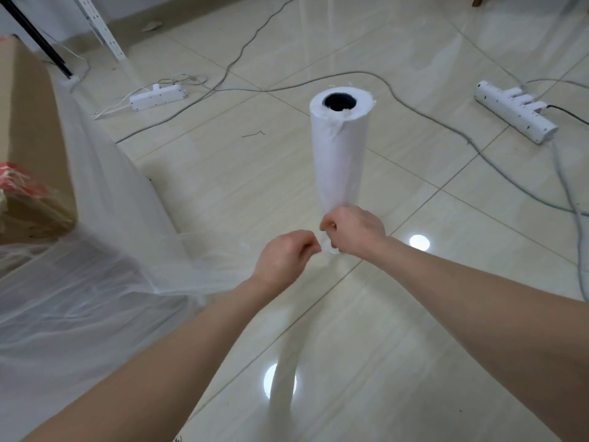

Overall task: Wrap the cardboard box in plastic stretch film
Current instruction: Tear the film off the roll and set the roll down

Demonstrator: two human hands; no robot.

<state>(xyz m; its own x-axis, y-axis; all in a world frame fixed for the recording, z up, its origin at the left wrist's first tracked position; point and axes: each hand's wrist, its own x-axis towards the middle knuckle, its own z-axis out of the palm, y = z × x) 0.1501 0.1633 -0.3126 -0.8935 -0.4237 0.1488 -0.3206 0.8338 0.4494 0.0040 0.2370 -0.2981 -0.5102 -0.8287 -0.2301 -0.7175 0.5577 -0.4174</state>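
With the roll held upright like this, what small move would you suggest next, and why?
Probably carry the roll of stretch film leftward around the cardboard box, keeping tension: the right hand grips its lower end, and loose film already drapes the box.

The floor (414, 282) is laid with large glossy cream tiles with thin dark joints running diagonally. Two round ceiling-light reflections shine on it, one near (280, 381) and one further right (419, 242). A white power strip (158, 97) lies far left and a second, with plugs in it (516, 111), far right. Grey cables (414, 113) trail between them. At the far left a white perforated metal upright (102, 30) and a black pole (35, 36) stand before a pale wall (57, 11).
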